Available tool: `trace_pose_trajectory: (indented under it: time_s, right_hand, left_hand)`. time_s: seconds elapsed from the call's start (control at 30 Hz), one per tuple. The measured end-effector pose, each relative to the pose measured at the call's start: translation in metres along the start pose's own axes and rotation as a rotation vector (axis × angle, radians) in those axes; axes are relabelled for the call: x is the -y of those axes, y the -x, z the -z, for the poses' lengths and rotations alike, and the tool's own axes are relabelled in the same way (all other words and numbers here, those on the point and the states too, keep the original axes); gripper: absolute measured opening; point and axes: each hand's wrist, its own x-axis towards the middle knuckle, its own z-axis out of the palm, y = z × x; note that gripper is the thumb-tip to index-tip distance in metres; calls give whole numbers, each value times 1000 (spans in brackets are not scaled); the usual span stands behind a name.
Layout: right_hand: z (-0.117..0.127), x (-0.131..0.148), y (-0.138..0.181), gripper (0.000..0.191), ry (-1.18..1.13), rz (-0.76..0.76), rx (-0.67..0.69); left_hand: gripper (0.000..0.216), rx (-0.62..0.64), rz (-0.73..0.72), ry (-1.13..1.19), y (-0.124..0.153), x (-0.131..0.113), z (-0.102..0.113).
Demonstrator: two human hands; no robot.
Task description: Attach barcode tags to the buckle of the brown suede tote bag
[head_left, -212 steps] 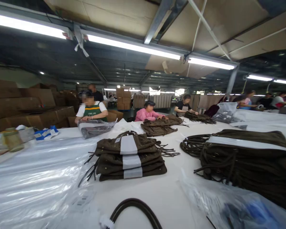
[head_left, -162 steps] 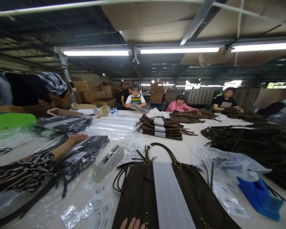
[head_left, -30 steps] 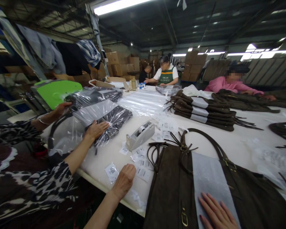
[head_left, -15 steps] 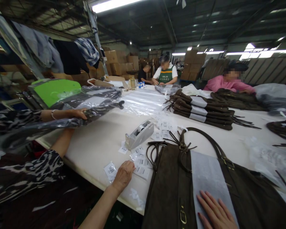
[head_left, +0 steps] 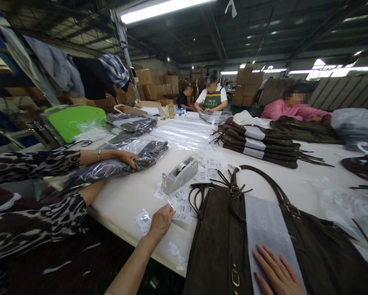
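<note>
since half a second ago, the co-worker beside us is laying the plastic-wrapped dark bag (head_left: 116,164) back down on the white table (head_left: 131,192), where before it was lifted off the edge; our own hands are hardly shifting. we are pinching one of the small white barcode labels in clear sleeves (head_left: 180,207) with the fingertips of our left hand (head_left: 160,221), thumb and fingers closing on its near edge, at the front of the table just left of the dark brown suede handbag with a white paper band (head_left: 264,241). we are pressing our right hand (head_left: 278,274) flat on that band, fingers spread and straight. more labels are lying scattered around the grey tape dispenser (head_left: 180,174), which is standing just beyond our left hand. farther back, a stack of folded brown bags (head_left: 260,143) is resting near clear plastic sheets (head_left: 184,131). the co-worker's hand (head_left: 127,157) is gripping the wrapped bag.
</note>
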Motion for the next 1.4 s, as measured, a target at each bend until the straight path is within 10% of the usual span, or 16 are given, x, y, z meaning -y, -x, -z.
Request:
trace_pose_trajectory:
  time_s: [0.33, 0.6, 1.03, 1.4]
  right_hand:
    - [13, 0, -9, 40, -115, -58, -37]
    - [51, 78, -138, 32, -409, -50, -55]
    - [11, 126, -174, 35, -558, 9, 163]
    - [1, 130, -172, 26, -594, -23, -9]
  left_hand:
    - [14, -20, -13, 40, 1, -3, -1]
    - [14, -48, 22, 184, 3, -3, 2]
    - [27, -54, 260, 711, -12, 14, -1]
    - [25, -229, 660, 1450, 105, 29, 24]
